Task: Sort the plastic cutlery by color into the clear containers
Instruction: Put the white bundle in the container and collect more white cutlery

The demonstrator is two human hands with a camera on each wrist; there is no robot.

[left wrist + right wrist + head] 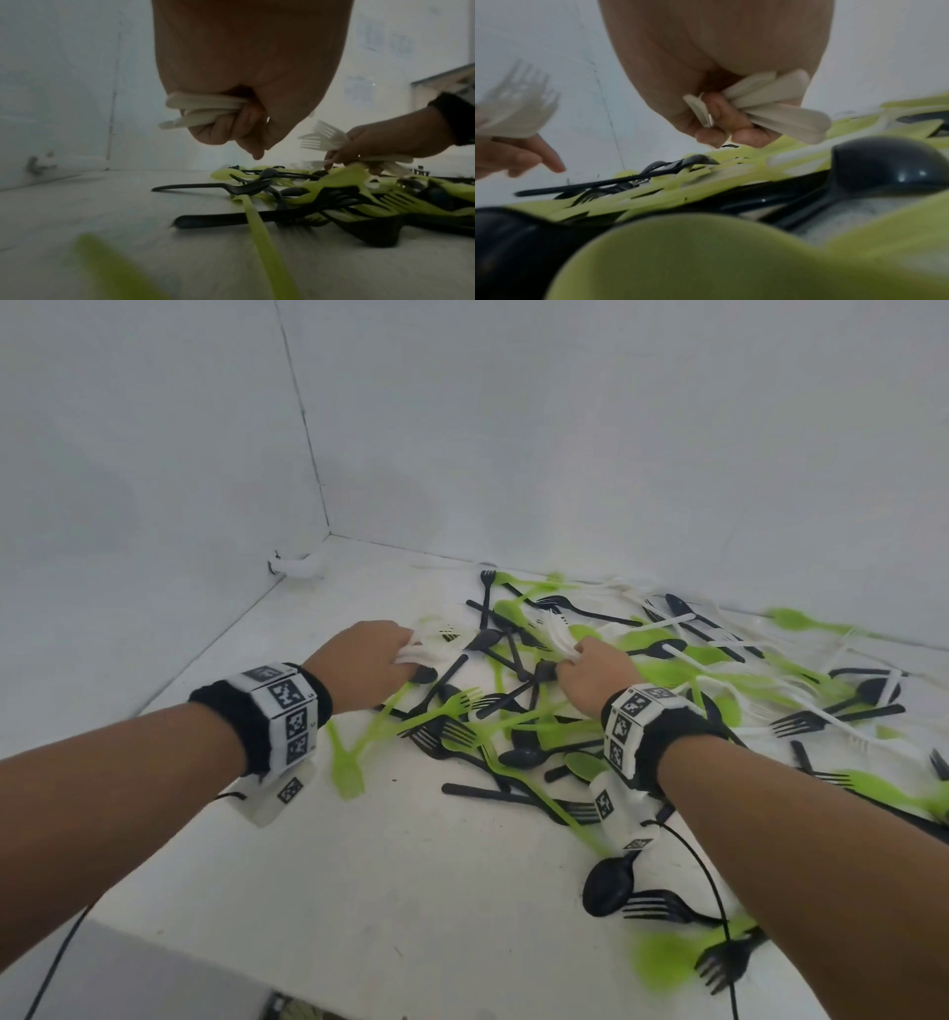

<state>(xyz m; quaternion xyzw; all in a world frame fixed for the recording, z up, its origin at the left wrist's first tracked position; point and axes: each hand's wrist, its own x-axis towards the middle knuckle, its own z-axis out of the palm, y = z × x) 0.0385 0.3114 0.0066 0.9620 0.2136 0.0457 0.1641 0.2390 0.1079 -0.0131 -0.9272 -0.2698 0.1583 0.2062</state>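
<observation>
Head cam: white cutlery is split between both hands. Left hand (367, 654) has its fingers curled round a bundle of white cutlery (203, 110), handles sticking out by the palm. Right hand (595, 667) grips a second white bunch (770, 103), fork tines (322, 135) fanned above the fist. Both fists sit low over the mixed pile (590, 701) of green, black & white forks/spoons, spread across centre and right of the white tabletop (318, 880). One black spoon (608, 886) and a black fork (662, 909) lie nearer the person, w/ blurred green pieces beside. Clear containers aren't in view. White walls (565, 428) meet in a corner at the back left; a small white fitting (298, 566) sits at the wall's foot. Marker-printed bands w/ black cuffs on both wrists.
</observation>
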